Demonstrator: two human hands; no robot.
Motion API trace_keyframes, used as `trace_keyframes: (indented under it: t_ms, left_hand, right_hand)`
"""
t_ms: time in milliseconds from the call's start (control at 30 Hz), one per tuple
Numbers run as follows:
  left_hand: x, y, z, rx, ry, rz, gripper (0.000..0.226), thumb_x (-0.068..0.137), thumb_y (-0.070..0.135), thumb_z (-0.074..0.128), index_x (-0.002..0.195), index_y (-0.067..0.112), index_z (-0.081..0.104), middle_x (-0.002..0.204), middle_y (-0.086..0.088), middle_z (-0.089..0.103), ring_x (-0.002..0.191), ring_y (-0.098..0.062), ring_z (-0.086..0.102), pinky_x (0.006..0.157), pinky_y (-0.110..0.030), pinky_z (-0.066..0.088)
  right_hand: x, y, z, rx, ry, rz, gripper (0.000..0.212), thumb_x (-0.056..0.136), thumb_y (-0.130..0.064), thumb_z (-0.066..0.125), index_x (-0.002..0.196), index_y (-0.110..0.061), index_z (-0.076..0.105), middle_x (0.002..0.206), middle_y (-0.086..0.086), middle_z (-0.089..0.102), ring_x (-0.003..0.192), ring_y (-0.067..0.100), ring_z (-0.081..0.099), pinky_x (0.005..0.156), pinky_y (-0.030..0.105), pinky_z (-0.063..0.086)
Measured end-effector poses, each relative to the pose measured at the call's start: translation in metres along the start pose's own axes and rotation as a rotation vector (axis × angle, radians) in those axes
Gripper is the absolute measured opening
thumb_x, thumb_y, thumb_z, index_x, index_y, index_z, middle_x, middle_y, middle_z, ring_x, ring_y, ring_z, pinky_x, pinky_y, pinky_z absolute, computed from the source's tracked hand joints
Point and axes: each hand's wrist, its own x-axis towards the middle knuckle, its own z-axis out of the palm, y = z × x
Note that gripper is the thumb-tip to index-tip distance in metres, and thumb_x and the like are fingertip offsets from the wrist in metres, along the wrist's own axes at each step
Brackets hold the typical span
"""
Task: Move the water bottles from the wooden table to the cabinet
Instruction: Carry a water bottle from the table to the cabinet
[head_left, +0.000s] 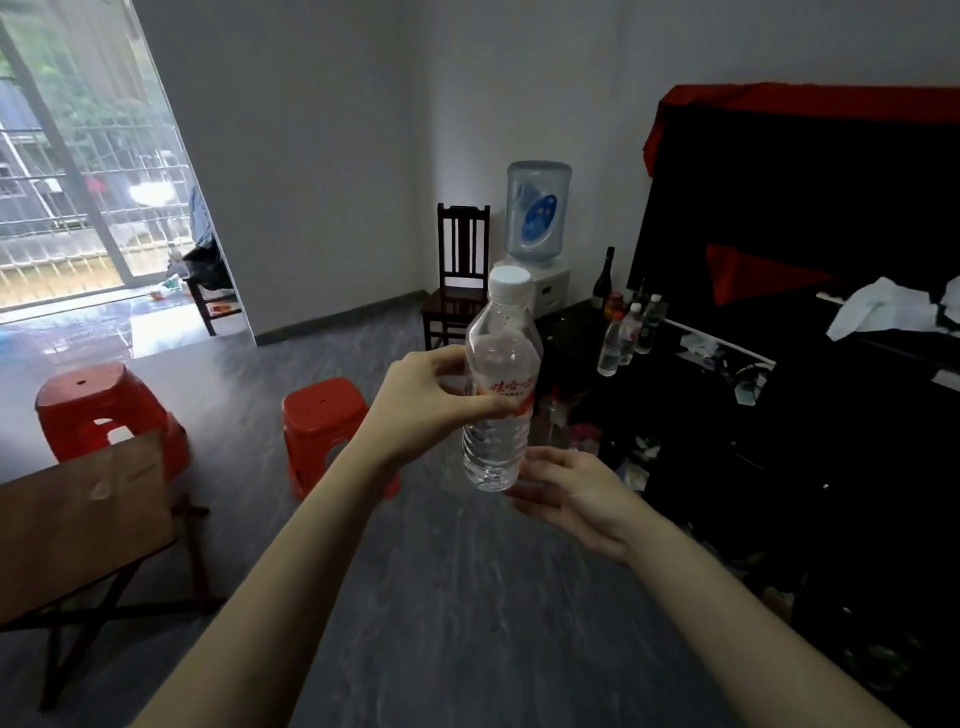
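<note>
Left hand (421, 402) wrapped round the label band of a clear bottle (500, 384), thumb on the near side, fingers behind; bottle held upright in mid-air over the grey floor (441, 597), white cap on top, tilted slightly. Right hand (569, 496) just below and to the right of the bottle's base, palm up, fingers spread wide and loose, fingertips at or just beside the base; contact hard to tell.

Corner of the table (78, 519) at near left, bare wood with folding legs under it. Two red stools (111, 410) (322, 423) beyond it on the floor.

Dark cabinet (727, 441) along the right, its top carrying three more small clear bottles (626, 332) standing together toward the far end, a dark wine bottle (605, 278) just behind them. White cloth (883, 309) further right on the cabinet, under a black and red drape (805, 171).

Far corner: dark wooden chair (460, 275) and a water dispenser (540, 228) with a blue jug. Open doorway with railing at far left.
</note>
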Motion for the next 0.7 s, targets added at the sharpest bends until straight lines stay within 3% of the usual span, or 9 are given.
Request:
trace_keyframes:
  t_ms: [167,300,500,700]
  left_hand:
    - [0.073,-0.032,0.005,0.036,-0.026,0.010,0.055,0.059,0.053,0.086,0.110,0.035,0.074,0.098,0.016,0.078,0.087,-0.002,0.075,0.082,-0.025,0.062]
    - [0.129,-0.068,0.004,0.079,-0.037,0.023,0.053,0.063,0.050,0.088,0.112,0.034,0.074,0.096,0.019,0.078,0.083,-0.002,0.075,0.081,-0.031,0.062]
    - [0.242,-0.121,-0.017,0.116,-0.052,0.031,0.056,0.061,0.052,0.085,0.112,0.032,0.074,0.095,0.017,0.078,0.081,-0.001,0.075,0.082,-0.033,0.062]
    - [0.357,-0.160,-0.034,0.108,-0.040,0.042,0.049,0.067,0.042,0.088,0.111,0.027,0.073,0.091,0.015,0.077,0.078,0.002,0.073,0.075,-0.022,0.058]
  right_hand:
    - [0.068,-0.020,-0.024,0.014,0.003,0.006,0.029,0.092,-0.008,0.059,0.120,-0.002,0.060,0.115,0.019,0.069,0.102,0.026,0.068,0.087,0.033,0.053]
    - [0.130,-0.028,-0.039,0.034,-0.003,0.011,0.025,0.091,-0.006,0.059,0.116,-0.003,0.061,0.111,0.016,0.070,0.097,0.024,0.069,0.090,0.035,0.052]
    - [0.248,-0.069,-0.049,-0.040,-0.027,0.018,0.030,0.092,-0.009,0.060,0.121,-0.003,0.060,0.117,0.016,0.070,0.108,0.027,0.067,0.094,0.036,0.052]
    - [0.352,-0.120,-0.062,-0.001,0.026,0.000,0.031,0.092,-0.008,0.059,0.123,-0.002,0.059,0.117,0.014,0.070,0.107,0.026,0.068,0.084,0.031,0.056]
